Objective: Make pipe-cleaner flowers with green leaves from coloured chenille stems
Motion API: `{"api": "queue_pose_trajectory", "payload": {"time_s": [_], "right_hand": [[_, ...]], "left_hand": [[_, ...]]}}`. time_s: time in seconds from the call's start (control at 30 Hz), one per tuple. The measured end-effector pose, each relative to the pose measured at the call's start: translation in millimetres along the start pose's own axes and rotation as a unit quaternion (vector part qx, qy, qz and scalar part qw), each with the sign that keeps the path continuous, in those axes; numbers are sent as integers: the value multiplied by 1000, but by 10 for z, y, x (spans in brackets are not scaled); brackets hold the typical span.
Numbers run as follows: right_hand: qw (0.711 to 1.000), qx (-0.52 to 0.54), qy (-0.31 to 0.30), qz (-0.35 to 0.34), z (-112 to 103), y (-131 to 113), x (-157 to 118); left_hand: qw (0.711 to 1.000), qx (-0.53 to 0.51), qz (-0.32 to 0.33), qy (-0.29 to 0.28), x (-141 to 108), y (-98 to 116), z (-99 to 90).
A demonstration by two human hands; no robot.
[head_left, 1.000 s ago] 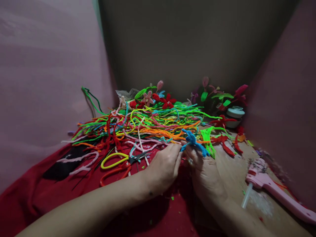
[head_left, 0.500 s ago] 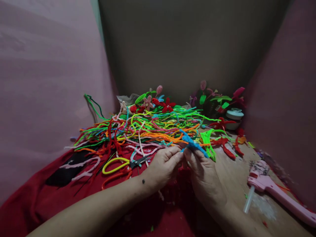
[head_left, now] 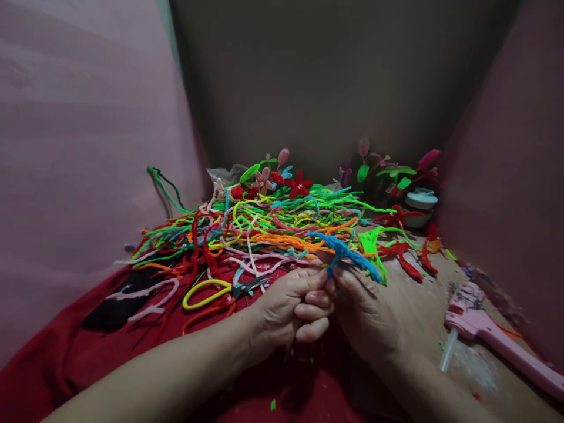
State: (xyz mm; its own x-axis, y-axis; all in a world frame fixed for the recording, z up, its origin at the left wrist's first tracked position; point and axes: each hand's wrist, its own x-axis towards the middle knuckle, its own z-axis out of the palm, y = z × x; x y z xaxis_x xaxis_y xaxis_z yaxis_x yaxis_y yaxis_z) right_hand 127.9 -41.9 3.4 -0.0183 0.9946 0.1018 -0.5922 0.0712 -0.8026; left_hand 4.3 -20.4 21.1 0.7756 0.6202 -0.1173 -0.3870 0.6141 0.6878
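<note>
A blue pipe-cleaner flower with spread petals is pinched at its base between both hands. My left hand is closed, thumb and forefinger on the lower end of the blue piece and the other fingers curled. My right hand grips the same base from the other side, its thumb against it and most of its fingers hidden. Just left of the hands lie scissors with yellow and orange handles. Behind the flower spreads a heap of coloured pipe cleaners.
A pink glue gun lies on the brown board at the right. Red petal pieces and a green piece lie nearby. A lidded jar and finished flowers stand behind. Red cloth covers the left.
The blue flower has turned, so its petals now spread wider and its base shows between the fingertips. My left hand's fingers have rolled and now show curled beneath.
</note>
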Motion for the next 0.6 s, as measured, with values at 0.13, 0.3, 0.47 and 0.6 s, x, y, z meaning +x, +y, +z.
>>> {"api": "queue_pose_trajectory", "payload": {"time_s": [0.13,0.3,0.47,0.6], "right_hand": [[1000,8,3,-5,-16,-6,14],[999,-29,24,-3,-66,35,58],[992,-99,43,-65,-32,29,36],[990,-121,40,-68,46,0,-6]], "left_hand": [[1000,24,-15,-9,4,31,2],[889,426,132,102,-6,40,47],[542,769,315,128,-4,-56,-90],[497,781,354,134,32,-100,-206]]}}
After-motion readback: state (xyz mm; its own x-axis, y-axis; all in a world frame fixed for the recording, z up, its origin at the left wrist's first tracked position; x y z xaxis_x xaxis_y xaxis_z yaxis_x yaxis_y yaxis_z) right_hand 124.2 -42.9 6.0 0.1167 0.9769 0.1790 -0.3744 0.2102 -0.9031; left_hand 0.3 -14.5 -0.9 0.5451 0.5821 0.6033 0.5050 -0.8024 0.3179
